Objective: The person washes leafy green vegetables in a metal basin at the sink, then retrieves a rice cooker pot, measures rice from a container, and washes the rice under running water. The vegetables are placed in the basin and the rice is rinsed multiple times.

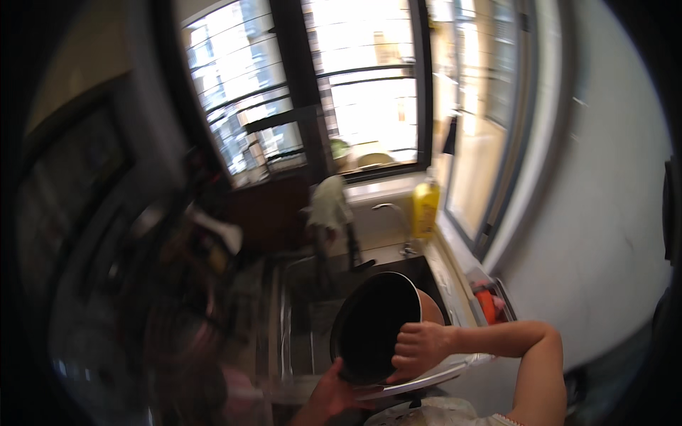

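Observation:
A deep round pot (375,325) with a dark inside and an orange-brown outside is tilted over the sink (303,341), its mouth turned towards me. My left hand (338,391) grips the pot's lower left rim, thumb up on the edge. The fingers of my right hand (421,349) are curled at the pot's near right rim, in front of its opening; whether they grip the rim or something small cannot be told. Behind the pot, a thin curved metal faucet (397,213) rises at the back of the sink.
A yellow pump bottle (425,210) stands at the back right corner. A pale cloth (330,202) hangs left of the faucet, beside a dark red board (266,215). A tray with a red-orange item (486,304) lies right of the sink. Blurred clutter fills the left.

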Demonstrator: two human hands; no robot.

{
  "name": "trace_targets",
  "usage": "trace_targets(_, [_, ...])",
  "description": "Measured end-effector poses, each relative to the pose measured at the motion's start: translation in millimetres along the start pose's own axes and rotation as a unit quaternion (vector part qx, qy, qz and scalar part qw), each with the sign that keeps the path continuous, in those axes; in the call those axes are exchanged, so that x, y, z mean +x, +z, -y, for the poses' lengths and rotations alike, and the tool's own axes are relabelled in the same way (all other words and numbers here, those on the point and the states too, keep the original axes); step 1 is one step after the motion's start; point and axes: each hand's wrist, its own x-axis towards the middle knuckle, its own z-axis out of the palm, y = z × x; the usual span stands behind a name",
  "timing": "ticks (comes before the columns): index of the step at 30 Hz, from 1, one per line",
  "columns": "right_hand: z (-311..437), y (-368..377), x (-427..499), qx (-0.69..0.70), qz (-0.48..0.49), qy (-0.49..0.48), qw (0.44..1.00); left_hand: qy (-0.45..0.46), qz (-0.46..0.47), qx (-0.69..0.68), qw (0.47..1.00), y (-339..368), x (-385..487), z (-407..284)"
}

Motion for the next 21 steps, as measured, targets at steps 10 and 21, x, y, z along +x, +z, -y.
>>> trace_targets(10, [-22, -28, -62, 0.437, 0.031, 0.123, 0.891, 0.332, -0.368, -0.088, 0.864, -11, 50, 168])
trace_targets(21, [-102, 225, -142, 0.288, 0.080, 0.167, 0.940, 0.586, -0.573, -0.191, 0.540, -24, 17, 416])
